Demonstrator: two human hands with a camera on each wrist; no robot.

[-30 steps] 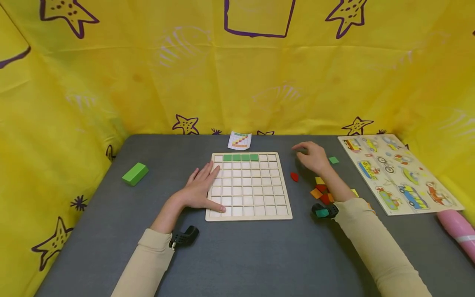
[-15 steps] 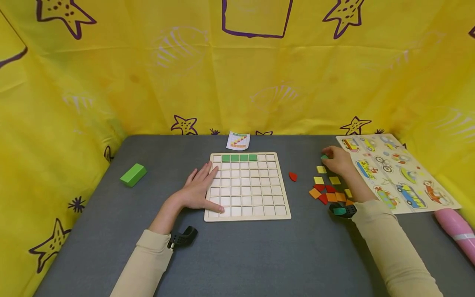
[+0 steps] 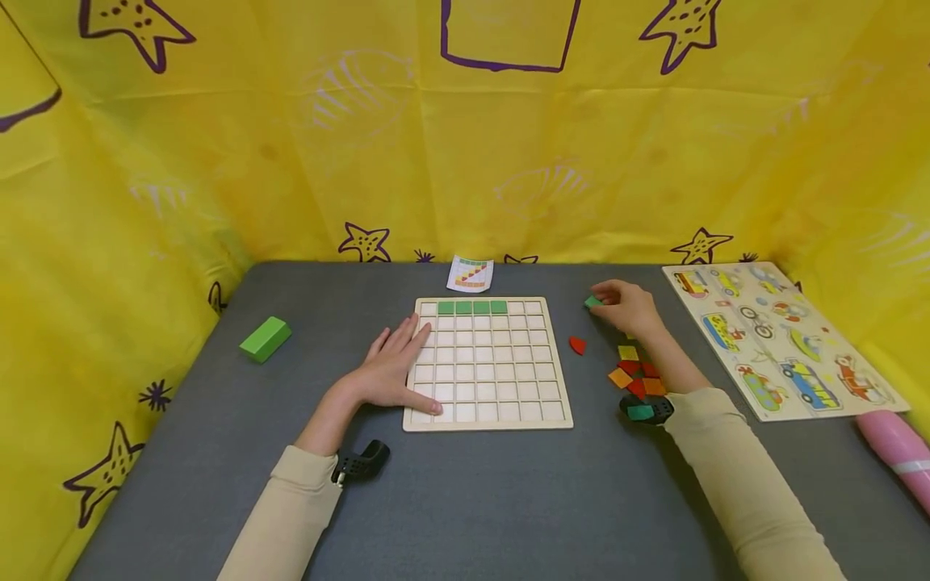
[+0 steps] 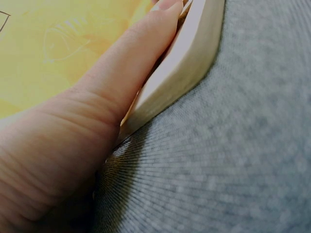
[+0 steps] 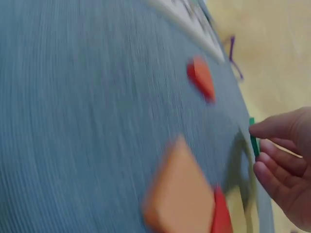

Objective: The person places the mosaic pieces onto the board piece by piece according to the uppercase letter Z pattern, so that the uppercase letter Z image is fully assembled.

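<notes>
Pinching a small green square tile [image 3: 592, 303], seemingly wooden, with thumb and fingers, your right hand [image 3: 626, 309] had it at its left side. The pale wooden square grid board [image 3: 503, 391] lay apart, farther left of that hand, its four matching green tiles [image 3: 481, 307] level with your pinch; your left hand [image 3: 383, 375] rested, fingers spread, over the board's left edge

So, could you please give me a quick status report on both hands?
Left hand spread, touching grid board. Right hand pinching green tile, off the grid board. Red piece nearby, seemingly not blocking.
</notes>
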